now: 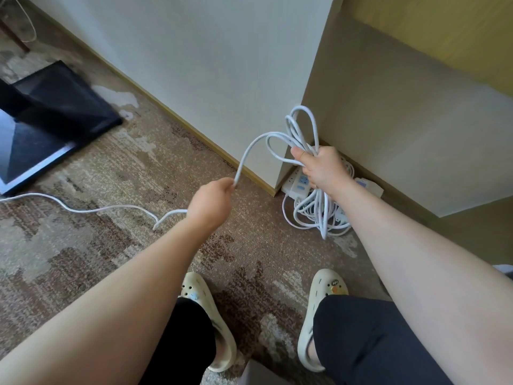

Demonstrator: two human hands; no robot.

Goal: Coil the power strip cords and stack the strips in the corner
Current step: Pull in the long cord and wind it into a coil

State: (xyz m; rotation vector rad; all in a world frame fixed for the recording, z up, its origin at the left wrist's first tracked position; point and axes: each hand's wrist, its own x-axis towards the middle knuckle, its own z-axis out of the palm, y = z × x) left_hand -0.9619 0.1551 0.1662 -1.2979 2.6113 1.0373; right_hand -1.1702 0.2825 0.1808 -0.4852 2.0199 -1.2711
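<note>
Two hands work one white cord here: our right hand point(323, 169) clenches a bundle of finished loops point(301, 134) above the corner, its fingers wrapped tight around them, while our left hand point(212, 202) pinches the loose run of the cord point(249, 154) just beside it, at about nine o'clock from the bundle. From the left hand the slack tail point(91, 208) trails away over the carpet point(111, 168) toward nine o'clock and out of view. Below the right hand, loops hang down onto a heap of coiled cord point(311, 218) on the floor, and white power strips point(298, 183) lie in the corner between the wall point(208, 65) and a tan cabinet point(402, 120) — at about twelve o'clock from our feet.

We judge the cord light, limp yet springy; loops look ready to fan out unless held where they cross. The best hold seems to be at that crossing, with the free hand sliding along the slack — not tugging, since the far end is hidden and may snag. A dark flat panel point(50, 118) lies at ten o'clock.
</note>
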